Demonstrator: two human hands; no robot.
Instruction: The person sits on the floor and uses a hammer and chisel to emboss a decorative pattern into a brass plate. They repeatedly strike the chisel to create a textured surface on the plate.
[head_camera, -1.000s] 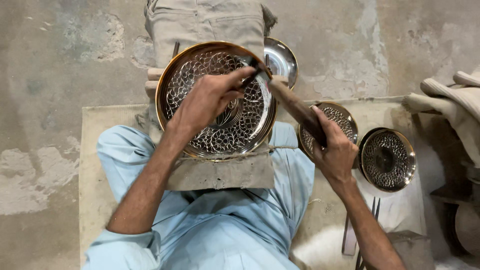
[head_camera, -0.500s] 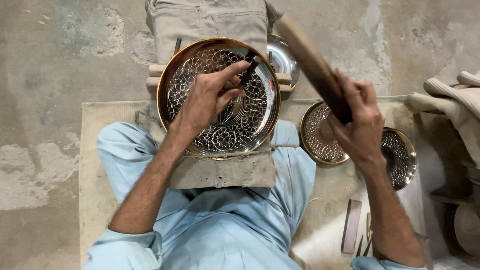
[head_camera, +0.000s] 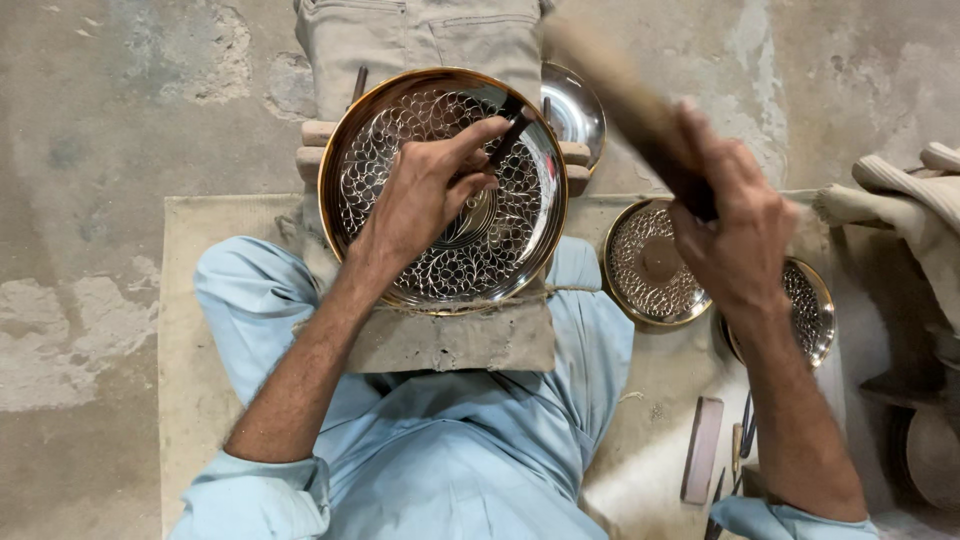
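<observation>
A large round metal plate with an engraved scroll pattern and a golden rim rests on a cloth-covered block on my lap. My left hand lies over the plate's middle and holds a thin dark chisel with its tip near the plate's upper right. My right hand is raised to the right of the plate and grips a wooden mallet handle, which is blurred and slants up to the left above the plate's edge.
Two smaller engraved plates lie on the mat at right, partly behind my right arm. A plain metal bowl sits behind the large plate. Small tools and a flat bar lie at lower right, folded cloth at far right.
My right hand has swung the mallet up and away from the chisel, from down beside the plate to raised at the right. My left hand keeps the chisel on the plate.
</observation>
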